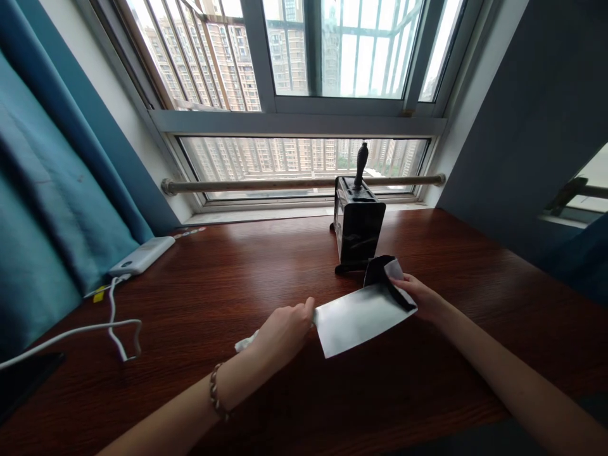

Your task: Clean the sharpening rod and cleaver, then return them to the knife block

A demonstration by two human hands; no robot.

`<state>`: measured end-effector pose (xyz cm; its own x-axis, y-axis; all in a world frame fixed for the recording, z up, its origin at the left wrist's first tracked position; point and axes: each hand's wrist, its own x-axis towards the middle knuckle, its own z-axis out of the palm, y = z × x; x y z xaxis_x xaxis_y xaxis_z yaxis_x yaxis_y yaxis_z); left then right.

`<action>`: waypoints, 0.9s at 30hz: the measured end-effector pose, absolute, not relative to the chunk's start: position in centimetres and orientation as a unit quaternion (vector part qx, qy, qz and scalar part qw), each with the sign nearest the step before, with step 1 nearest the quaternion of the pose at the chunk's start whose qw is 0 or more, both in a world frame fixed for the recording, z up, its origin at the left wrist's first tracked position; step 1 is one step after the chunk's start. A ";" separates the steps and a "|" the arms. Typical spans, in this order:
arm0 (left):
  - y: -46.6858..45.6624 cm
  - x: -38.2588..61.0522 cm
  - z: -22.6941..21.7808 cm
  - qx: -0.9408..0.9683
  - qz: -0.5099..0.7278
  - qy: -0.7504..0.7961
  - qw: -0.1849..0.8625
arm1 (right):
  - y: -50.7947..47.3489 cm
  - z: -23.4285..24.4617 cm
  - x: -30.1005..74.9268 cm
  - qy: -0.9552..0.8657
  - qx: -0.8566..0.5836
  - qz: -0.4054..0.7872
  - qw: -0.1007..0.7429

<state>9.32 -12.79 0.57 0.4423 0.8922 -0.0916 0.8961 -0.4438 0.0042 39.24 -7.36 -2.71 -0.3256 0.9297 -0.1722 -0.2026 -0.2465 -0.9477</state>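
Note:
My left hand is closed around the handle of a broad cleaver, holding it flat above the wooden table. A bit of white tissue or handle end pokes out behind that fist. My right hand pinches a dark cloth folded over the far tip of the blade. Just behind the cloth stands a black knife block with one dark knife handle sticking up from it.
A white power bank with a white cable lies at the table's left. A teal curtain hangs on the left. A window with a rail runs along the far edge; a grey wall stands at right.

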 end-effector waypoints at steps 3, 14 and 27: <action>-12.5 9.3 0.4 0.837 -0.023 0.547 0.018 | -7.3 -2.9 39.2 -0.417 -0.380 0.711 0.420; -11.0 7.5 -0.1 0.751 0.037 0.558 0.352 | -7.0 -3.1 39.5 -0.426 -0.420 0.636 0.487; -10.2 7.1 -0.4 0.734 0.038 0.496 0.462 | -7.0 -3.3 39.5 -0.451 -0.421 0.611 0.496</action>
